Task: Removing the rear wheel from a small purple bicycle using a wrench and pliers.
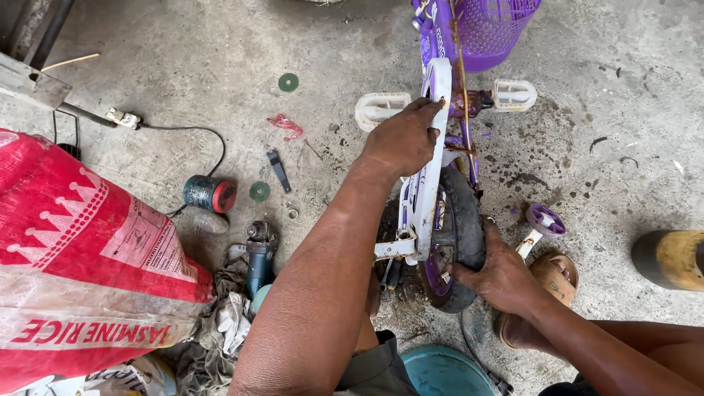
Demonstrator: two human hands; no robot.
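Bike (447, 147) — small, purple and white — is lying on the concrete floor (183, 66), rear wheel (458, 242) toward the person. Left hand (402, 139) is pressing down on the white chain guard (433, 169), fingers curled over its edge. Right hand (502, 275) is grasping the black tyre of the wheel. Training wheel (546, 218) is sitting just beside it. Angle grinder (259, 257), green discs and a red rice sack (73, 257) are lying to the left.

Purple bicycle (455, 110), white chain guard (429, 183), black tyre (466, 220); red-white sack (81, 257).
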